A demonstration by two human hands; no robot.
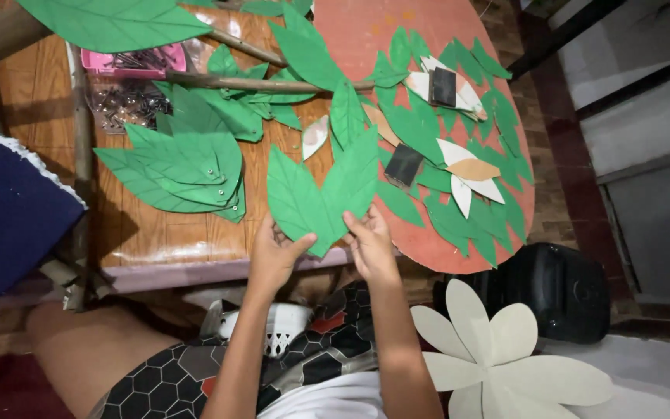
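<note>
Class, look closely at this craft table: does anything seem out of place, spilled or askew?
Nothing looks spilled or damaged. The left hand and right hand hold two green paper leaves overlapping in a V. One oddity: a large cream paper flower lies on the floor, away from the table.

Two paper leaves [321,192] lie overlapped at the near edge of the table [157,237], the left hand [274,254] and right hand [371,247] on their near ends. To their left lies a stack of leaves [184,167]; behind that sits a tray of screws [133,60]. A stick [265,84] runs across the table behind the leaves. To the right lies an oval board [436,244] covered in leaves, with two blocks [404,165] on it. A paper flower [494,353] lies on the floor, near right.
</note>
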